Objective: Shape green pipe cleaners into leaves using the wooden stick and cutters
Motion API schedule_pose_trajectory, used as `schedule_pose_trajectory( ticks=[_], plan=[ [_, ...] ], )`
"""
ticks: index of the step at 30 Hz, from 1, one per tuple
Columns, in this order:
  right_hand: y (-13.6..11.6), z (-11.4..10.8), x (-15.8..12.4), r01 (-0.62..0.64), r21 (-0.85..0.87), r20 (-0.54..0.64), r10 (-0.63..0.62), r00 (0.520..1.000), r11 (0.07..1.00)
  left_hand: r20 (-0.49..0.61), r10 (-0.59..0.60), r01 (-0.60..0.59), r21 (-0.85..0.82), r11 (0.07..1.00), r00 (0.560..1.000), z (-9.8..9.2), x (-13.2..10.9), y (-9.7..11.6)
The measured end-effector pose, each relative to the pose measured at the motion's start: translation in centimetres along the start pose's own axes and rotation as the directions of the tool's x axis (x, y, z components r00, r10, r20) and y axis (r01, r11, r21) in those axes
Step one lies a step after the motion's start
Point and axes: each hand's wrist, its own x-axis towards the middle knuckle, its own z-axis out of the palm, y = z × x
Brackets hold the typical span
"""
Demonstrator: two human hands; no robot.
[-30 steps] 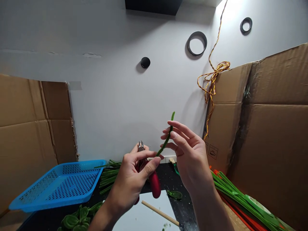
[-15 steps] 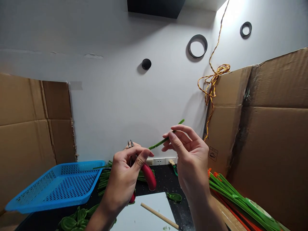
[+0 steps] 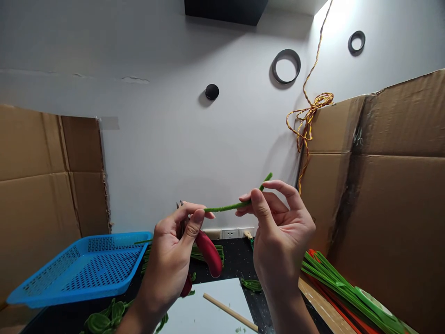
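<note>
A fuzzy green stem stretches between my two hands above the table. My left hand pinches its left end between thumb and index finger and also keeps red-handled pliers in the palm, their metal tips poking up behind the fingers. Thumb and fingers of my right hand are closed on the stem near its other end, which bends upward past the fingertips. Beneath, a wooden stick lies across a white sheet.
A blue perforated basket sits at the left, with green fuzzy loops in front. Green stems and orange ones lie at the right. Cardboard panels flank both sides; a wall socket is behind.
My hands have moved farther apart, left hand leftward with the pliers, right hand rightward. More of the stem shows between them, and it is now nearly level.
</note>
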Motion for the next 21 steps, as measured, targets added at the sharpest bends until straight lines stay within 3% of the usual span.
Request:
schedule_pose_trajectory(
  ticks=[12,16,21],
  plan=[
    [0.03,0.46,-0.08,0.073,0.045,-0.053,-0.071,0.996,0.996,-0.004,0.001,-0.001,-0.005,1.000,1.000,0.33,-0.30,0.58],
    [0.18,0.36,-0.19,0.078,-0.007,0.028,-0.078,0.997,0.997,-0.006,-0.018,0.017,-0.012,1.000,1.000,0.31,-0.45,0.55],
    [0.63,-0.37,-0.17,0.101,-0.202,0.184,-0.064,0.981,0.974,-0.050,-0.010,0.012,0.034,0.999,0.999,0.45,-0.58,0.58]
  ],
)
